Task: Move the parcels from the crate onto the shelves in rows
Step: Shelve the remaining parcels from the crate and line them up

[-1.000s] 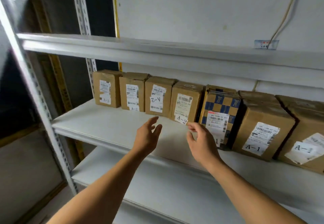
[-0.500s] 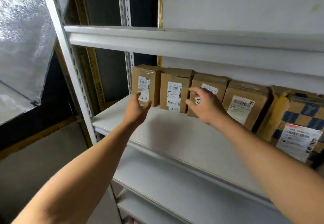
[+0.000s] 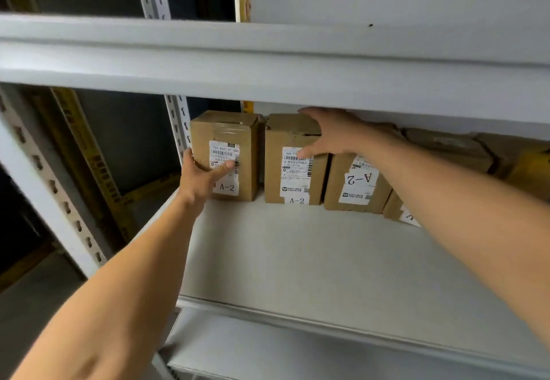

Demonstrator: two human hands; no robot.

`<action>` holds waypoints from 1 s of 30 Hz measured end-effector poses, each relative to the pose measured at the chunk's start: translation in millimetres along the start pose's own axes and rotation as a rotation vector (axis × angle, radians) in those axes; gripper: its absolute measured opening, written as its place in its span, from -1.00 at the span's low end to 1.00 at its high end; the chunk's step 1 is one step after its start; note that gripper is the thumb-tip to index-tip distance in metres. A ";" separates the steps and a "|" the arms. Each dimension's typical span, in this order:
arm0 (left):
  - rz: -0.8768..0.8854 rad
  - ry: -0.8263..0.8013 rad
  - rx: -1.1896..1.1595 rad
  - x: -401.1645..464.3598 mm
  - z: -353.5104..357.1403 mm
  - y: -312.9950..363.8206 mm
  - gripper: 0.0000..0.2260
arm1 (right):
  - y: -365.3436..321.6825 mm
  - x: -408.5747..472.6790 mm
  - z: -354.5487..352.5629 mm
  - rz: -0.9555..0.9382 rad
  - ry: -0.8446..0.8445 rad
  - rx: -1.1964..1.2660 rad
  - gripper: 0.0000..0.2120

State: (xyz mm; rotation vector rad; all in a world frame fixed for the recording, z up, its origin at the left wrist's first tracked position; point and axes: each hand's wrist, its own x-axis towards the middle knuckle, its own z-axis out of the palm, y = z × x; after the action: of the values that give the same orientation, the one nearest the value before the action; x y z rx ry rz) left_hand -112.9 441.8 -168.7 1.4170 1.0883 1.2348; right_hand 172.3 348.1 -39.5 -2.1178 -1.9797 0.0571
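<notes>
Two hands are now on the parcels at the shelf's left end; half a second ago they were only arriving there, and a second ago both hovered clear of the row, further right. Left hand (image 3: 205,175): thumb laid across the label of the end parcel (image 3: 226,156), fingers wrapped round its left side, so it grips that box. Right hand (image 3: 330,134): fingers reach over the top of the second parcel (image 3: 293,159), thumb pressed on its front face, a grasp from above. Judgement: no new parcel is being carried, so this looks like squaring up the row, closing or evening the narrow gap between these two boxes. Both boxes stand upright, long axis vertical, labelled faces toward the shelf's front edge, "A-2" tags reading right way up. Third parcel (image 3: 357,183), touching the second, also faces front, but its "A-2" tag reads upside down. Further right a fourth label corner (image 3: 409,216) shows below the right forearm; the rest of the row is hidden or in shadow. All sit along the back edge of the middle shelf (image 3: 297,260), the end parcel near its back-left corner beside the slotted upright (image 3: 178,123). Upper shelf beam (image 3: 268,61) crosses just above the box tops. Crate not in view.
</notes>
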 end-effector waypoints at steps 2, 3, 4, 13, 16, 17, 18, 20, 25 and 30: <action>0.006 -0.046 -0.047 4.5 -1.4 -7.0 -0.38 | 0.6 7.2 1.2 -0.001 -0.010 0.008 0.10; 0.013 -0.073 -0.052 7.5 -1.8 -10.3 -0.45 | 0.6 8.5 0.9 -0.013 -0.005 -0.010 0.07; 0.014 -0.106 -0.058 9.2 -1.3 -12.2 -0.51 | 0.3 9.8 0.5 -0.024 0.003 -0.045 0.03; -0.061 -0.198 -0.113 15.5 -7.9 -20.4 -0.53 | -6.9 6.5 -12.1 -0.013 -0.017 -0.123 -0.16; -0.082 -0.207 -0.132 17.5 -11.9 -20.5 -0.54 | -14.4 6.1 -17.6 -0.027 -0.025 -0.093 -0.12; -0.085 -0.211 -0.136 17.5 -13.5 -21.0 -0.55 | -16.3 5.4 -18.3 -0.029 -0.025 -0.072 -0.11; -0.083 -0.216 -0.138 16.0 -14.8 -21.0 -0.56 | -17.7 4.0 -18.1 -0.037 -0.020 -0.056 -0.11; -0.079 -0.214 -0.139 12.8 -20.0 -22.7 -0.57 | -19.1 0.5 -15.7 -0.055 -0.005 -0.039 -0.11; -0.083 -0.239 -0.116 -5.2 -32.0 -18.1 -0.60 | -22.9 -15.3 -9.7 -0.105 0.061 -0.081 -0.12; -0.108 -0.237 -0.088 -25.2 -41.3 -11.0 -0.61 | -24.8 -33.1 -1.4 -0.136 0.131 -0.061 -0.13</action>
State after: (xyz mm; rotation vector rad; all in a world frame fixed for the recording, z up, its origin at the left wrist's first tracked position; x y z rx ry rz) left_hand -156.9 422.8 -181.3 1.3796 0.9234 0.9977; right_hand 145.6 316.5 -37.6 -1.9612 -2.0650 -0.1638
